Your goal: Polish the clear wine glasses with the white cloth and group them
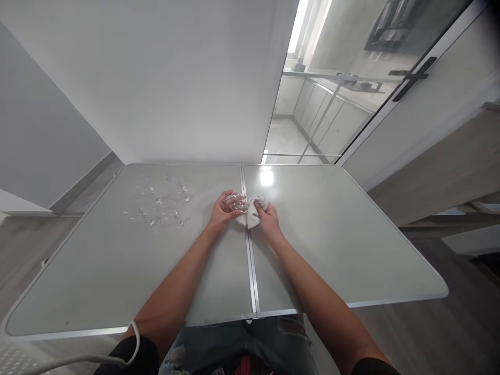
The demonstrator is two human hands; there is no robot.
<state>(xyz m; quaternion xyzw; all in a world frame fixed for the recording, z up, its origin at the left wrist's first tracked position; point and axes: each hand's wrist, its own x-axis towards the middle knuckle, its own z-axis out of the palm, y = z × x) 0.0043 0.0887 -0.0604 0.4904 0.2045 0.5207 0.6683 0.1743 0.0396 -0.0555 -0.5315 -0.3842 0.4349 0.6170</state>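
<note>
Over the middle of the table, my left hand (224, 212) is closed round a clear, rounded drinking glass (235, 201). My right hand (269, 217) grips a white cloth (253, 214), which is bunched against the right end of the glass. The lower part of the glass is partly hidden by the cloth and fingers, so its full shape does not show. To the left, several clear glass pieces (152, 222) are grouped on the tabletop; their outlines are faint against the pale surface.
The pale folding table (344, 250) has a metal seam (250, 263) down its centre and a metal rim. A white wall (187, 94) rises behind it. At the right back is a glass door (332, 99) with a dark handle. A white cable (78, 359) runs by my left arm.
</note>
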